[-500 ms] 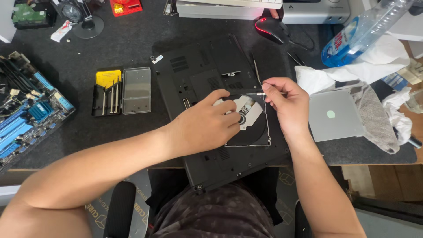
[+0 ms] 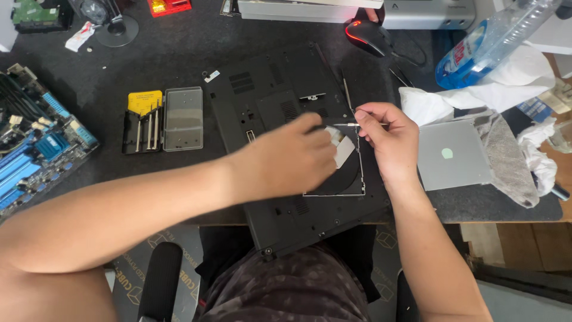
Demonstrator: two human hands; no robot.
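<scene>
A black laptop [image 2: 280, 89] lies upside down on the dark mat, its near edge over my lap. An optical drive tray [image 2: 345, 179] rests on its right half. My left hand [image 2: 292, 158] lies on the tray, fingertips pressing near a small silver-white piece [image 2: 342, 149]. My right hand [image 2: 384, 140] pinches a thin metal screwdriver [image 2: 339, 124] whose tip points left toward my left fingertips, over the tray's top edge.
An open screwdriver case [image 2: 161, 121] with yellow insert sits left of the laptop. A motherboard [image 2: 36, 149] lies at far left. A silver drive cover [image 2: 450, 155], cloths and tissue [image 2: 506, 89], a blue bottle [image 2: 482, 42] and a mouse [image 2: 366, 33] are to the right and back.
My left hand has slid slightly up and right across the tray, covering more of it. My right hand still holds the screwdriver in about the same place.
</scene>
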